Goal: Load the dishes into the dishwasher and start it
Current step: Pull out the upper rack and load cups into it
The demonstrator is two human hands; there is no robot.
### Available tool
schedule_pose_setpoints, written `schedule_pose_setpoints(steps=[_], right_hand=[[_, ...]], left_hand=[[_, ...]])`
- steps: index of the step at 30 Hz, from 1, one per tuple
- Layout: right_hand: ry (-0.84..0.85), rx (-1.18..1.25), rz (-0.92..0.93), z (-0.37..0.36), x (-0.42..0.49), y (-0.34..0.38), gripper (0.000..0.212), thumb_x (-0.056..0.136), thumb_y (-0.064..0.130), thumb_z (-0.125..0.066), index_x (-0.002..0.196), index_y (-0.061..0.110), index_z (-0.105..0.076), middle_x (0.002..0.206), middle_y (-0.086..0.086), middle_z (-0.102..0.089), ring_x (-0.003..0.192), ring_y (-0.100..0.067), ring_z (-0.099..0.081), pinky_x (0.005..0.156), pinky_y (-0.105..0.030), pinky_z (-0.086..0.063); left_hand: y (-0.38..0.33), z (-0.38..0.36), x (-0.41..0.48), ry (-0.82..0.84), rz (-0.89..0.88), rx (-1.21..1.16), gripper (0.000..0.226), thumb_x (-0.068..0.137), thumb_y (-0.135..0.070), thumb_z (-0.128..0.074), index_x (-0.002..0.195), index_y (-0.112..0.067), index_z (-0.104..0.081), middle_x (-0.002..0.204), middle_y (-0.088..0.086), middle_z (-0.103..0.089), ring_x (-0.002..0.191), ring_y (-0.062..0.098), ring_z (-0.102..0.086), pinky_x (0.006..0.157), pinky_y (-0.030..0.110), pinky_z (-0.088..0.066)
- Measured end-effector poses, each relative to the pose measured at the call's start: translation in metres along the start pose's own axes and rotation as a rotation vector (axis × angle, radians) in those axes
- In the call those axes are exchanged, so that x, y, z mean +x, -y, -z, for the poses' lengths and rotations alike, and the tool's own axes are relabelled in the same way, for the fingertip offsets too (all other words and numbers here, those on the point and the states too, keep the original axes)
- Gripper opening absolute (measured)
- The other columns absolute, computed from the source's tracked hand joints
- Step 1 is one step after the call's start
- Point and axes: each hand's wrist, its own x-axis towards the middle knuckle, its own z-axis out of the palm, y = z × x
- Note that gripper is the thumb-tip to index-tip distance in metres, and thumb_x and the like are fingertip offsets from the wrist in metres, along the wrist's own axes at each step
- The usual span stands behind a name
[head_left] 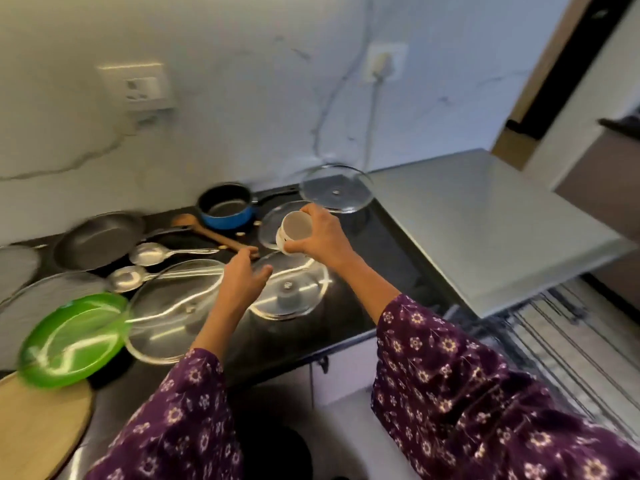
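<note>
My right hand (320, 237) grips a white cup (293, 230) above the black counter (367, 306), its mouth tipped toward me. My left hand (244, 275) hovers open over the counter with fingers spread, between two glass lids (294, 292) (173, 306), holding nothing. On the counter lie a green plate (74, 339), a dark frying pan (100, 239), a blue saucepan (227, 209), two steel ladles (149, 253) (126, 278) and a wooden spoon (207, 232). The dishwasher's wire rack (568, 348) is pulled out at lower right.
A grey appliance top (485, 223) sits right of the counter, above the rack. Another glass lid (336, 188) leans by the wall. A wooden board (38, 427) lies at the lower left and steel plates (20, 299) at the left edge. Wall sockets are on the marble backsplash.
</note>
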Motion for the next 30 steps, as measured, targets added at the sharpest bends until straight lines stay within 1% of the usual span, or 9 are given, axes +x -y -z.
schedule_pose_setpoints(steps=[6,9,12,15,18,24,26,28,30], right_hand=[[-0.223,-0.037,-0.163,0.108,-0.060,-0.088,0.072,0.060,0.032,-0.085,0.121,0.011,-0.052,0.114,-0.007,-0.053,0.099,-0.016,-0.050,0.074,-0.014,-0.031],[-0.314,-0.046,-0.267,0.158,-0.102,-0.136,0.070,0.062,0.032,-0.084,0.121,0.011,-0.052,0.116,-0.009,-0.053,0.104,-0.021,-0.051,0.072,-0.013,-0.028],[-0.378,-0.055,-0.348,0.203,-0.145,-0.180,0.069,0.063,0.030,-0.084,0.121,0.010,-0.051,0.115,-0.011,-0.052,0.105,-0.024,-0.050,0.073,-0.013,-0.027],[-0.403,-0.075,-0.439,0.246,-0.187,-0.219,0.074,0.064,0.027,-0.083,0.126,0.009,-0.048,0.120,-0.012,-0.049,0.106,-0.024,-0.049,0.078,-0.019,-0.031],[-0.413,-0.067,-0.524,0.280,-0.222,-0.259,0.075,0.064,0.029,-0.083,0.126,0.008,-0.046,0.124,-0.012,-0.048,0.105,-0.023,-0.050,0.076,-0.024,-0.036],[-0.397,-0.017,-0.683,0.303,-0.257,-0.330,0.081,0.065,0.038,-0.081,0.127,0.010,-0.037,0.120,-0.005,-0.042,0.102,-0.019,-0.046,0.081,-0.034,-0.047],[-0.391,0.077,-0.744,0.302,-0.258,-0.352,0.081,0.063,0.035,-0.082,0.127,0.011,-0.037,0.118,-0.004,-0.044,0.102,-0.019,-0.049,0.084,-0.037,-0.053],[-0.393,0.204,-0.818,0.299,-0.257,-0.378,0.078,0.062,0.032,-0.081,0.126,0.015,-0.039,0.117,-0.003,-0.047,0.099,-0.019,-0.054,0.079,-0.036,-0.056],[-0.386,0.296,-0.881,0.293,-0.255,-0.403,0.075,0.061,0.034,-0.080,0.123,0.017,-0.041,0.114,-0.001,-0.050,0.096,-0.017,-0.056,0.074,-0.031,-0.057]], left_hand=[[-0.102,-0.105,-0.020,0.194,-0.163,0.019,0.049,0.089,-0.023,-0.061,0.132,-0.006,-0.046,0.129,0.014,-0.056,0.112,0.029,-0.055,0.086,0.029,-0.038],[-0.152,-0.159,-0.045,0.313,-0.221,0.016,0.048,0.091,-0.023,-0.059,0.133,-0.005,-0.045,0.131,0.014,-0.054,0.114,0.028,-0.055,0.084,0.023,-0.036],[-0.192,-0.210,-0.077,0.404,-0.244,-0.019,0.046,0.090,-0.023,-0.059,0.132,-0.006,-0.046,0.129,0.014,-0.055,0.109,0.026,-0.058,0.087,0.028,-0.042],[-0.227,-0.260,-0.112,0.478,-0.291,-0.010,0.043,0.089,-0.020,-0.059,0.128,-0.005,-0.049,0.121,0.017,-0.060,0.109,0.030,-0.058,0.090,0.031,-0.043],[-0.254,-0.306,-0.139,0.546,-0.327,0.020,0.042,0.089,-0.022,-0.059,0.126,-0.005,-0.050,0.115,0.015,-0.062,0.107,0.029,-0.058,0.084,0.030,-0.041],[-0.269,-0.380,-0.160,0.664,-0.349,0.043,0.052,0.093,-0.029,-0.055,0.137,-0.007,-0.041,0.137,0.011,-0.050,0.114,0.024,-0.057,0.088,0.028,-0.041],[-0.270,-0.400,-0.160,0.701,-0.311,0.021,0.051,0.094,-0.032,-0.053,0.137,-0.007,-0.041,0.138,0.011,-0.050,0.115,0.022,-0.056,0.088,0.026,-0.039],[-0.268,-0.423,-0.153,0.747,-0.209,-0.032,0.049,0.095,-0.041,-0.050,0.133,-0.011,-0.045,0.135,0.009,-0.052,0.113,0.019,-0.056,0.091,0.025,-0.039],[-0.268,-0.447,-0.143,0.826,0.038,-0.209,0.057,0.089,-0.059,-0.049,0.124,-0.015,-0.048,0.129,0.009,-0.055,0.109,0.020,-0.056,0.095,0.034,-0.046]])
